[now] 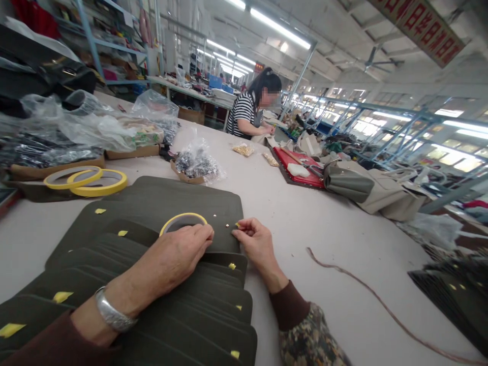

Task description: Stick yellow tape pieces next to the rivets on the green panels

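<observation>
My left hand [175, 256], with a silver bracelet at its wrist, is closed over the near side of a roll of yellow tape [184, 218]. Its fingers hide part of the roll. My right hand [256, 244] pinches a small piece of yellow tape [238, 224] at the right edge of the top dark green panel [190, 195]. Small shiny metal studs [227, 225] show on that panel between my hands. Below it, more dark green panels [198, 310] lie overlapped in a fan, several of them bearing yellow tape bits [232, 266].
Two yellow tape rolls [99, 183] lie at the left, near plastic bags [95, 124]. A bag of dark small parts [196, 161] stands beyond the panels. Across the table [297, 290] a person [249, 109] works. A cord [354, 277] and stacked panels [453, 295] lie right.
</observation>
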`<action>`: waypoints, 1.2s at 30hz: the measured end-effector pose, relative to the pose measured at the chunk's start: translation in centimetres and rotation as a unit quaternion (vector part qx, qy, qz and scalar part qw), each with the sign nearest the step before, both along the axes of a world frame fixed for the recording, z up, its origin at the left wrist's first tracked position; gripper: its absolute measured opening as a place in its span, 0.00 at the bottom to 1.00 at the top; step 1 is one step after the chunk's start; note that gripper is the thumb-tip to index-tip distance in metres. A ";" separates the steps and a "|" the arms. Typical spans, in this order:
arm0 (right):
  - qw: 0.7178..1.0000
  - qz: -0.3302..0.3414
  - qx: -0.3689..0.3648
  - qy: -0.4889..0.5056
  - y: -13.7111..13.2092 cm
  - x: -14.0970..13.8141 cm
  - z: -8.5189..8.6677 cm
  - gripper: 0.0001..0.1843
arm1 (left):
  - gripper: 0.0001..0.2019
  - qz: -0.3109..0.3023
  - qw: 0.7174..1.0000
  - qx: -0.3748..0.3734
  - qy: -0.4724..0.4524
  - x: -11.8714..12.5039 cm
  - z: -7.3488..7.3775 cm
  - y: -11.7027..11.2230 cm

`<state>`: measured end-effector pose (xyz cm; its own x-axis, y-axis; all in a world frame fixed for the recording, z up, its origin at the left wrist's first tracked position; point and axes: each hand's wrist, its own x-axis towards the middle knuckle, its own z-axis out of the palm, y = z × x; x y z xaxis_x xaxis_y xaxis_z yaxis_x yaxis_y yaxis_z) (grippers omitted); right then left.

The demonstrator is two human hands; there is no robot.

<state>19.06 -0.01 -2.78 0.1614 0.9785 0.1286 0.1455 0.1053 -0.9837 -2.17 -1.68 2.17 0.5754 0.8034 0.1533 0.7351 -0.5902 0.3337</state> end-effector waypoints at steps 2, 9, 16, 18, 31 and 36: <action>1.000 0.003 -0.001 -0.012 0.0 -0.3 -0.1 0.12 | 0.10 -0.001 0.999 0.002 0.050 0.4 0.0 -0.1; 0.997 -0.021 0.024 -0.074 -0.7 0.5 1.2 0.11 | 0.09 -0.004 0.994 -0.002 0.113 0.9 0.2 -0.5; 0.974 0.130 -0.187 -0.002 -2.7 1.7 2.5 0.14 | 0.09 -0.041 0.993 -0.050 0.099 0.4 0.5 -0.7; 0.961 0.150 -0.232 -0.030 -3.3 1.5 2.5 0.12 | 0.09 -0.044 0.993 -0.059 0.098 0.4 0.4 -0.7; 0.945 0.166 -0.097 -0.263 -4.4 -0.2 2.6 0.08 | 0.08 -0.063 0.993 -0.081 0.065 0.1 0.3 -0.8; 0.935 0.135 -0.053 -0.322 -4.7 -0.2 2.3 0.10 | 0.08 -0.061 0.992 -0.084 0.072 0.1 0.6 -0.9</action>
<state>18.89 -4.69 -0.45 -0.1709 0.9852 0.0135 0.6946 0.1301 -0.7076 -2.09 -2.59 2.74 0.6761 0.7337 -0.0675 0.7090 -0.6228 0.3308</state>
